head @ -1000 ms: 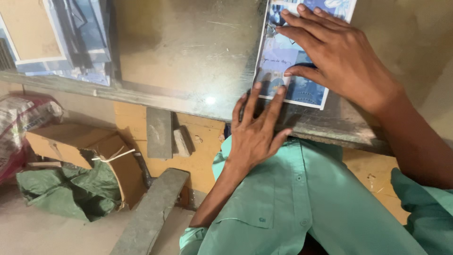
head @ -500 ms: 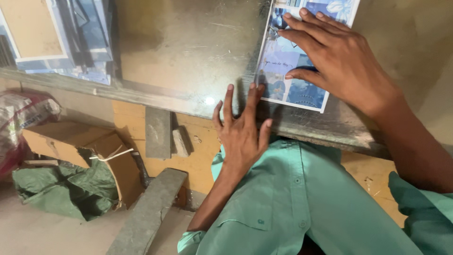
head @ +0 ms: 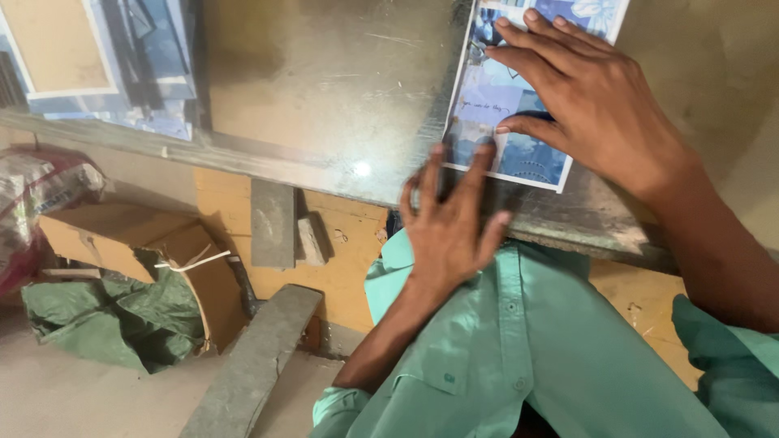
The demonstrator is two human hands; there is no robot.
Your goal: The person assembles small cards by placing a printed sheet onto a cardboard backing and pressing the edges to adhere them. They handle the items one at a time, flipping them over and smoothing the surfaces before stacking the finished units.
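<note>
A: Where does the printed sheet point(head: 519, 122) lie?

B: Flat on the glossy metal surface point(head: 324, 89), near its front edge, at upper right of the view. It is a blue and white print with a white border; its upper part runs out of frame.

A: And the right hand point(head: 596, 101)?

B: It rests palm-down on the sheet. Its fingers point(head: 531, 61) are spread and extended, pressing flat — open, gripping nothing. The thumb lies across the lower part of the print.

A: The left hand point(head: 450, 231)?

B: It lies at the front edge of the surface, just below the sheet. Its fingers are splayed open, and the tips of two reach the sheet's lower border; whether they press on it or merely touch cannot be told. Nothing is held.

A: What surrounds the work?

B: A stack of framed prints point(head: 105, 65) lies at the far left of the surface, well apart from the sheet. Below the edge — on the floor — stand an open cardboard box point(head: 154, 251), a green cloth point(head: 114, 320) beside it, and a grey concrete block point(head: 251, 365). The person wears a mint-green shirt point(head: 527, 357), seen in the lower right.
</note>
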